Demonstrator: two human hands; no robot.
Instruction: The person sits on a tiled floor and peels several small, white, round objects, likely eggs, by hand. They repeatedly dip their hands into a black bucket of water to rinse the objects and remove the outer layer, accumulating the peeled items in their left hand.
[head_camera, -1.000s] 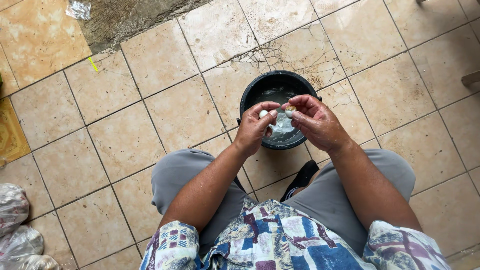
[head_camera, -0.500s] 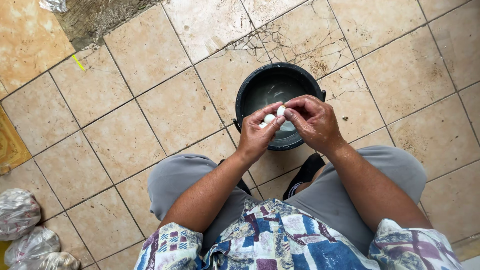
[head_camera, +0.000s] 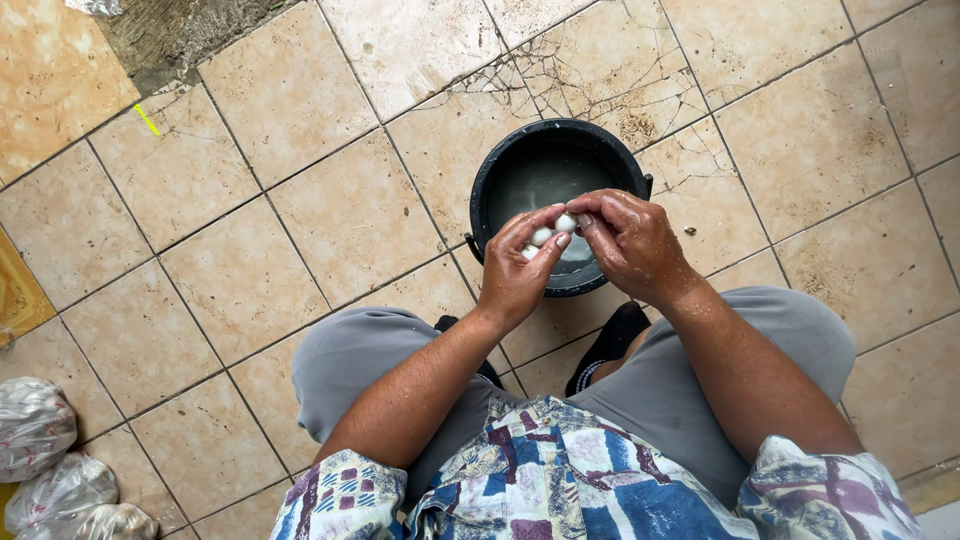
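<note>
Over black bucket (head_camera: 497, 180), fingers (head_camera: 540, 222) pinch white cloth (head_camera: 553, 231).

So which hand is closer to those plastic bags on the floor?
Left. The left hand is on the bags' side, over the bucket's edge; the right hand lies beyond it, farther off.

Black bucket (head_camera: 500, 215) under hands; bare tiles (head_camera: 290, 210) left, tied bags (head_camera: 40, 440) far left.

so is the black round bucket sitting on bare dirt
No, the black round plastic bucket stands on beige floor tiles, some of them cracked, just in front of the person's knees.
</note>
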